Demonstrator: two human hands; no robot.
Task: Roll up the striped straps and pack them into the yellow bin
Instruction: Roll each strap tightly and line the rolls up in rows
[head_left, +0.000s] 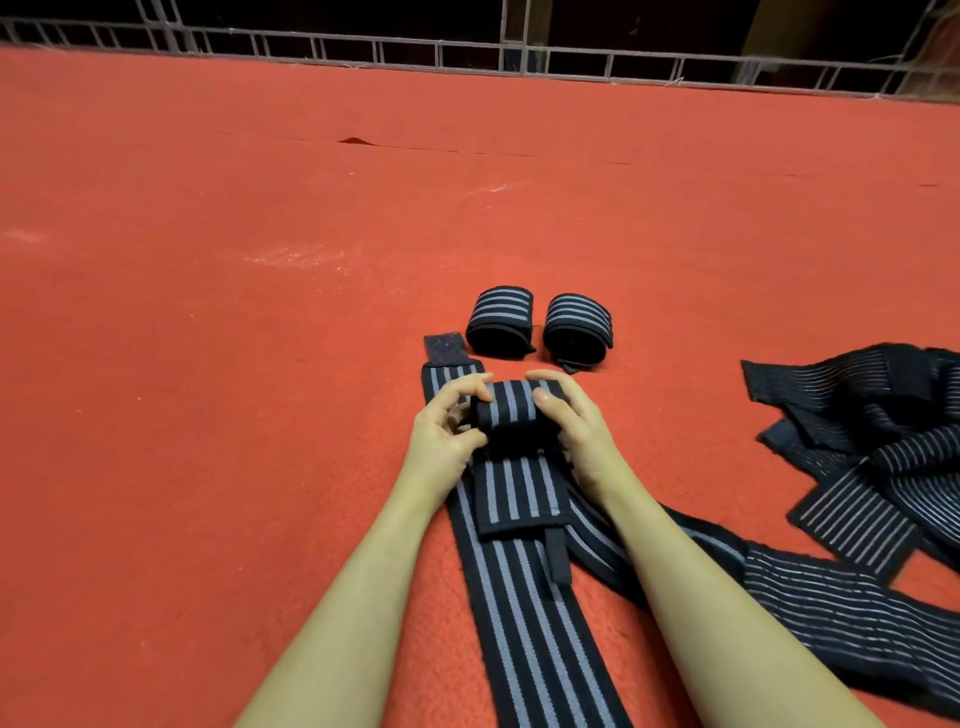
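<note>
Gripping one half-rolled black, grey-striped elastic strap (511, 415) on the red carpet (208, 312), left hand (447, 426) and right hand (571, 421) clamp its ends; two finished rolls (501, 322) lie just beyond, an unrolled heap (883, 441) to the right.

My left hand (448, 431) and right hand (566, 423) grip a half-made roll (511, 408) of striped strap from either side, fingers curled over its ends. The strap's free end (514, 493) hangs toward me over a long flat strap (530, 613) that runs under my wrists. Just beyond my hands sit two finished rolls (501, 322) (577, 327) — side by side, not touching. Off to the right of my right hand lies a loose heap of straps (872, 441), all on the red carpet (260, 312).
</note>
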